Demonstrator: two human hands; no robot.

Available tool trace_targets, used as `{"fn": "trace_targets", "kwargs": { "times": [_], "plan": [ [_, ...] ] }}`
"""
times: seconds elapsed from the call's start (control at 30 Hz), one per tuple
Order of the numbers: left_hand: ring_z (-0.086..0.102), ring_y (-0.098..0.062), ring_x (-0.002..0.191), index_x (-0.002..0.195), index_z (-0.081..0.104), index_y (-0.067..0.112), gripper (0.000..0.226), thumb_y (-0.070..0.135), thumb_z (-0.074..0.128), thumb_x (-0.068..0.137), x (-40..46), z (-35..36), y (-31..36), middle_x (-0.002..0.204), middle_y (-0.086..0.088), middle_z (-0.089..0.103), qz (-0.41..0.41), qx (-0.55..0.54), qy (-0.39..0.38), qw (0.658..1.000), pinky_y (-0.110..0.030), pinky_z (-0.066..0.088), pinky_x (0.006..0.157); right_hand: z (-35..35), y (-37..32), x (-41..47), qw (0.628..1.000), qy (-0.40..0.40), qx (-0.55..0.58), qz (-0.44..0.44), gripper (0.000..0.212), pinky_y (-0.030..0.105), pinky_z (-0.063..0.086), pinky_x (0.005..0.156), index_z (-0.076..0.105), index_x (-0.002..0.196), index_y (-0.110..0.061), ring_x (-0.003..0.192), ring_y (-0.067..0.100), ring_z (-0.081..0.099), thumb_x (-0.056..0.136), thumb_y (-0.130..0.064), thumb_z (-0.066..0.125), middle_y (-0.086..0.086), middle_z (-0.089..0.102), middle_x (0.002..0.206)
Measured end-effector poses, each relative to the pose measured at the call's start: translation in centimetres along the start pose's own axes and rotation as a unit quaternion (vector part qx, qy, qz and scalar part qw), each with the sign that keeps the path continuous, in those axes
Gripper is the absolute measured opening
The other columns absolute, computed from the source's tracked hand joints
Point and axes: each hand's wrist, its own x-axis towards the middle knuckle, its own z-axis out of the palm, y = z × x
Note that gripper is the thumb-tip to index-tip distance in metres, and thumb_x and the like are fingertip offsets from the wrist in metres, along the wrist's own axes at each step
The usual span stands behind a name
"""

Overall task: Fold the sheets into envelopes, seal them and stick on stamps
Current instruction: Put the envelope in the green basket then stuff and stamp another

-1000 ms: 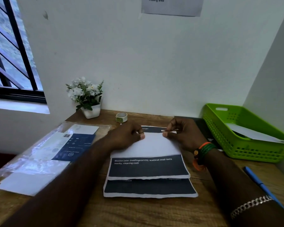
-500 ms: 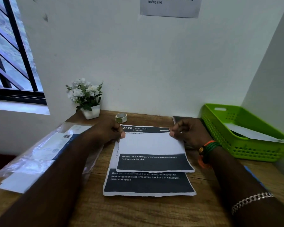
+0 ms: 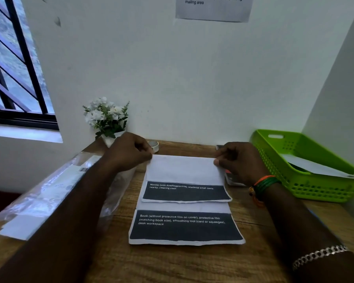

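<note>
Top sheet (image 3: pixel 184 170) on the desk (image 3: pixel 172 262), over a second sheet (image 3: pixel 186 227); left hand (image 3: pixel 129 152) and right hand (image 3: pixel 240 160) each pinching a far corner. Risk: uneven pull, skewed fold. Readable: "Monitor (with dust/fingerprints)", "Book (without protective film on cover)", "mailing area".

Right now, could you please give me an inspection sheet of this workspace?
Surface: wooden desk.
Job's things: top sheet overlaps lower sheet.
Clutter: plastic sleeve of papers left; flower pot; tape roll; green basket holding paper.
Grippers: left hand and right hand pinch the top sheet's far corners.
Cables: nothing seen.
Surroundings: window, wall notice.
</note>
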Motion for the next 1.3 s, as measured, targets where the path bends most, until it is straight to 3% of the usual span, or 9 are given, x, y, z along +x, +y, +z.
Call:
{"fn": "trace_targets", "kwargs": {
  "times": [0.2,0.4,0.5,0.67,0.77,0.87,0.97,1.13,1.3],
  "plan": [
    [0.070,-0.001,0.068,0.069,0.079,0.027,0.014,0.015,0.085,0.072,-0.2,0.0,-0.1,0.071,0.013,0.076,0.010,-0.039,0.041,0.998,-0.027,0.054,0.071,-0.1,-0.8,-0.3,0.999,0.008,-0.023,-0.041,0.019,0.006,0.041,0.056,0.075,0.075,-0.029,0.057,-0.005,0.060,0.072,-0.012,0.085,-0.021,0.069,0.064],
    [0.069,0.001,0.090,0.090,0.082,0.033,0.030,0.041,0.091,0.063,-0.7,1.7,1.0,0.090,0.022,0.076,0.062,0.008,-0.062,0.996,-0.030,0.058,0.085,-0.8,-1.7,-0.7,0.995,-0.072,0.003,-0.071,0.024,0.013,0.050,0.064,0.078,0.086,-0.018,0.065,-0.002,0.064,0.071,0.000,0.082,-0.011,0.074,0.072],
    [0.069,-0.001,0.089,0.081,0.079,0.030,0.018,0.030,0.088,0.066,-1.0,2.5,1.3,0.086,0.018,0.075,0.091,0.029,-0.059,0.994,-0.034,0.059,0.084,-0.7,-2.2,-1.1,0.992,-0.079,-0.025,-0.093,0.023,0.008,0.048,0.062,0.078,0.081,-0.015,0.063,-0.005,0.063,0.069,0.005,0.079,-0.015,0.071,0.068],
    [0.066,0.006,0.081,0.073,0.075,0.032,0.018,0.017,0.083,0.067,-1.1,2.9,1.6,0.079,0.023,0.073,0.133,0.033,-0.051,0.989,-0.017,0.052,0.067,-0.6,-3.2,-1.5,0.988,-0.068,-0.063,-0.124,0.019,0.009,0.046,0.057,0.073,0.073,-0.023,0.062,0.000,0.065,0.066,-0.006,0.077,-0.012,0.070,0.069],
    [0.068,-0.001,0.074,0.075,0.076,0.030,0.021,0.012,0.082,0.067,-1.0,2.8,1.6,0.075,0.016,0.073,0.140,0.036,-0.056,0.988,-0.017,0.051,0.059,-0.4,-3.5,-1.5,0.982,-0.058,-0.097,-0.155,0.010,0.018,0.051,0.060,0.069,0.073,-0.028,0.069,0.006,0.066,0.067,-0.022,0.074,-0.010,0.069,0.071],
    [0.068,-0.001,0.073,0.076,0.076,0.025,0.018,0.012,0.083,0.068,-1.0,3.1,1.2,0.075,0.014,0.073,0.149,0.070,-0.083,0.983,-0.011,0.047,0.063,0.2,-3.1,-1.6,0.974,-0.110,-0.139,-0.141,0.013,0.031,0.056,0.066,0.069,0.075,-0.025,0.072,0.005,0.065,0.067,-0.017,0.075,-0.010,0.068,0.077],
    [0.068,-0.001,0.080,0.083,0.077,0.025,0.017,0.023,0.088,0.070,-1.0,3.5,0.5,0.085,0.012,0.075,0.123,0.074,-0.143,0.979,-0.010,0.050,0.069,0.9,-2.4,-1.8,0.958,-0.172,-0.202,-0.110,0.014,0.034,0.058,0.071,0.071,0.079,-0.024,0.073,0.004,0.067,0.070,-0.018,0.079,-0.009,0.070,0.082],
    [0.064,0.002,0.090,0.090,0.076,0.034,0.048,0.069,0.087,0.058,-0.7,3.7,0.0,0.095,0.018,0.072,0.087,0.104,-0.166,0.977,-0.018,0.052,0.075,1.4,-2.1,-1.8,0.950,-0.214,-0.215,-0.071,0.016,0.034,0.057,0.077,0.074,0.084,-0.024,0.079,0.007,0.069,0.069,-0.021,0.077,-0.006,0.073,0.089],
    [0.061,0.001,0.094,0.095,0.075,0.035,0.050,0.069,0.086,0.061,-0.7,4.1,0.3,0.099,0.020,0.067,0.069,0.126,-0.171,0.975,-0.019,0.048,0.073,1.6,-2.8,-2.1,0.954,-0.198,-0.218,-0.063,0.028,0.036,0.055,0.081,0.075,0.087,-0.027,0.083,0.008,0.066,0.067,-0.046,0.071,-0.011,0.071,0.092]
  ]
}}
